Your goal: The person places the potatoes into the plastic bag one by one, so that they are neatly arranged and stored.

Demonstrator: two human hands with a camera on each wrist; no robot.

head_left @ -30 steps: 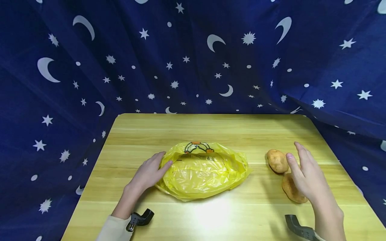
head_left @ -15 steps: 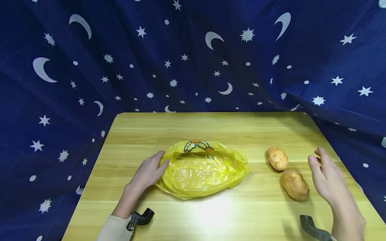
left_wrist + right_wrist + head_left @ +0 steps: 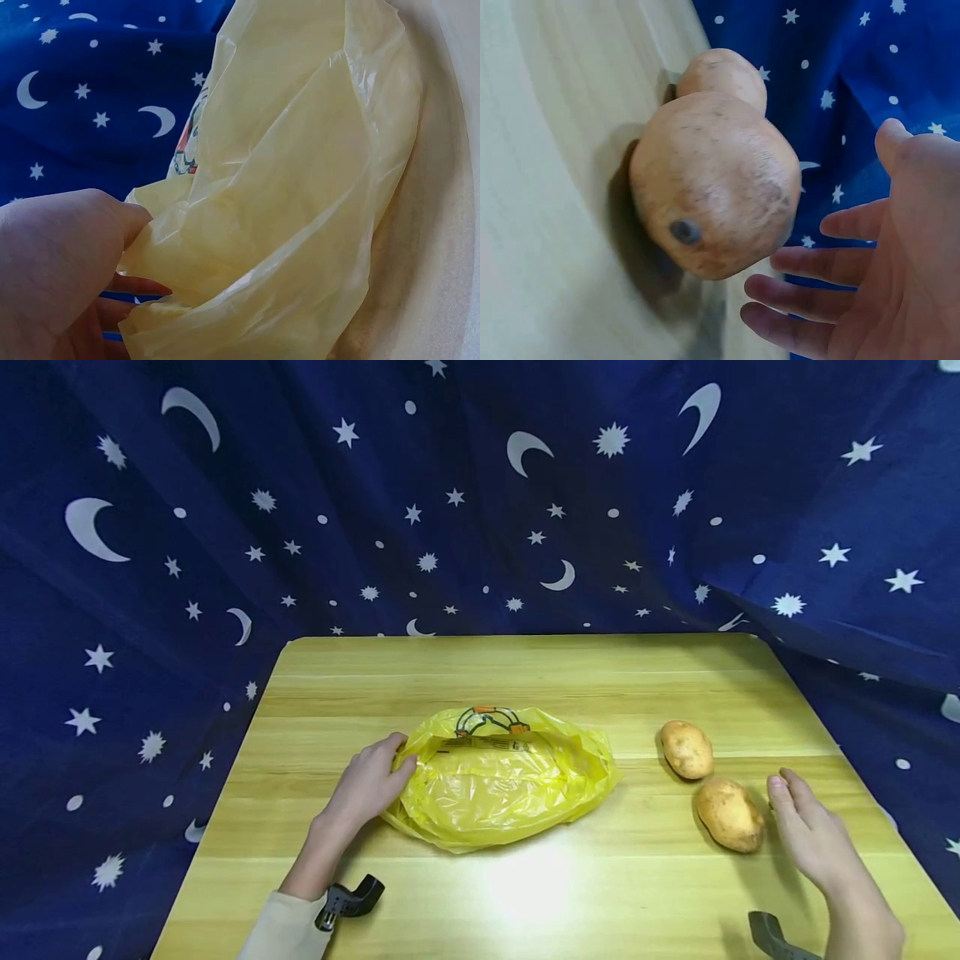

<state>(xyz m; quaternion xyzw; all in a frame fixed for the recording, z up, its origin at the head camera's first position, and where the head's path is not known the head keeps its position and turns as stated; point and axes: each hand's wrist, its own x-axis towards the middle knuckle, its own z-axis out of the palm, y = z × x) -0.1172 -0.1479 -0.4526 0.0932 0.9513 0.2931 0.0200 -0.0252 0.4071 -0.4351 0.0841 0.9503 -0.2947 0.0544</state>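
Observation:
A yellow plastic bag (image 3: 495,789) lies in the middle of the table, its mouth facing up and a printed design on its far side. My left hand (image 3: 367,781) holds the bag's left edge between thumb and fingers; the left wrist view has the thumb and fingertips at the crumpled film (image 3: 285,165). Toward the right lie two potatoes, a farther potato (image 3: 686,749) and a nearer potato (image 3: 729,815), close together. Just right of the nearer one is my right hand (image 3: 817,839), fingers spread and extended. In the right wrist view its fingertips (image 3: 761,289) come close to that potato, holding nothing.
The light wooden table (image 3: 525,672) has rounded far corners. Behind it and at the sides hangs a dark blue cloth (image 3: 480,552) with moons and stars. Black wrist mounts (image 3: 348,902) stick out at both wrists.
My right hand has moved right, off the nearer potato it partly covered, then slightly lower beside it. The left hand stays at the bag. The head view has shifted slightly.

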